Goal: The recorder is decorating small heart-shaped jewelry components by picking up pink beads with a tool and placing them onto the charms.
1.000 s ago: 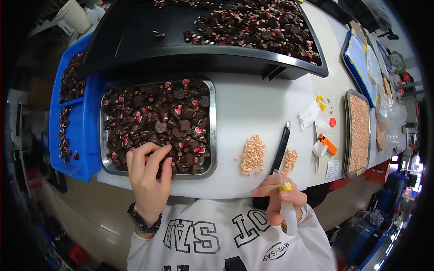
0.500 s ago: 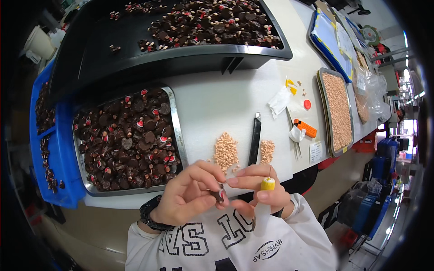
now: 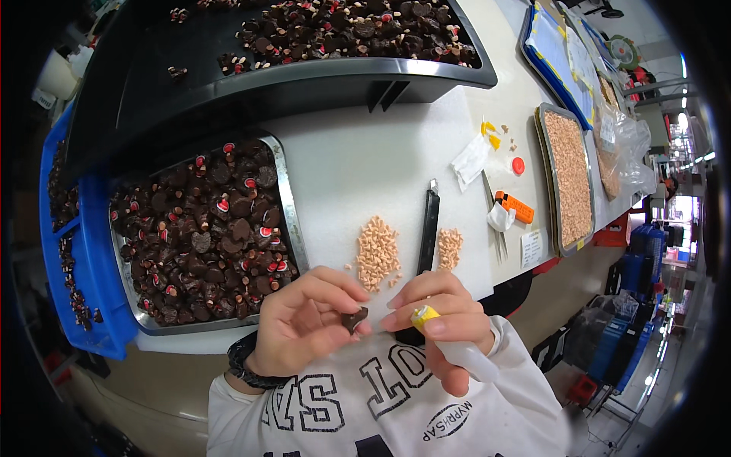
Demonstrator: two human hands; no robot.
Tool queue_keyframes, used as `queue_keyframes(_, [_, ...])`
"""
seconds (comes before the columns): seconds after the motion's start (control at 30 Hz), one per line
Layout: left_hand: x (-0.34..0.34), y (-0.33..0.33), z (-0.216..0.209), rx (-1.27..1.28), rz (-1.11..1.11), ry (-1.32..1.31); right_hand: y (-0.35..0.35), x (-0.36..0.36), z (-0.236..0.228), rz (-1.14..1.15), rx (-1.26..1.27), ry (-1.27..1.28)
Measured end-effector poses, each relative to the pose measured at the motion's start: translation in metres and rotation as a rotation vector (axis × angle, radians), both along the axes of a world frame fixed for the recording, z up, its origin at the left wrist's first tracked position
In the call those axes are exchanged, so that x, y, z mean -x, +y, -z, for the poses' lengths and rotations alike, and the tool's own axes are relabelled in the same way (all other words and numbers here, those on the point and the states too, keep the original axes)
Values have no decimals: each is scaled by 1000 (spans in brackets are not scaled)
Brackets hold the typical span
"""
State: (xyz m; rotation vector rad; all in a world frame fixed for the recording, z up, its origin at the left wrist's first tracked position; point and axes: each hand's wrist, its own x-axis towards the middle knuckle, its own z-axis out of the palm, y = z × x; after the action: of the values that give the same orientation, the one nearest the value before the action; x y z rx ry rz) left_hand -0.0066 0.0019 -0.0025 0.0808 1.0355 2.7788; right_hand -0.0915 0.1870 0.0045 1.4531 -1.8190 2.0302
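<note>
Between the thumb and fingertips of my left hand is a small dark brown chocolate-like piece. To its right, my right hand is closed round a small whitish squeeze bottle with a yellow tip. The tip points up and left, apart from the brown piece. Just beyond both hands lies a pile of tiny beige bits on the white work surface. A black utility knife rests beside it, with a smaller beige pile on its other side.
A metal tray full of brown pieces, some with red-and-white parts, stands at left, by a blue bin. A large black tray spans the back. Rightward lie an orange tool, tweezers, a red cap and a tray of beige bits.
My hands have drawn slightly apart. The brown piece has turned so its red part no longer shows. The bottle has tilted, its yellow tip moving left.
</note>
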Motion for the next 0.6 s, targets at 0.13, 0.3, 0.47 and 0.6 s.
queue_keyframes(0.13, [0,7,-3,32,-111,-6,4,0,-1,-53,-27,-17])
queue_keyframes(0.3, [-3,7,-2,14,-58,-11,1,-2,-3,-78,56,-133])
queue_keyframes(0.47, [0,9,-5,198,-111,-24,4,-1,-4,-117,76,-134])
queue_keyframes(0.6, [-2,8,-4,227,-98,-38,8,3,-2,-143,-12,-85])
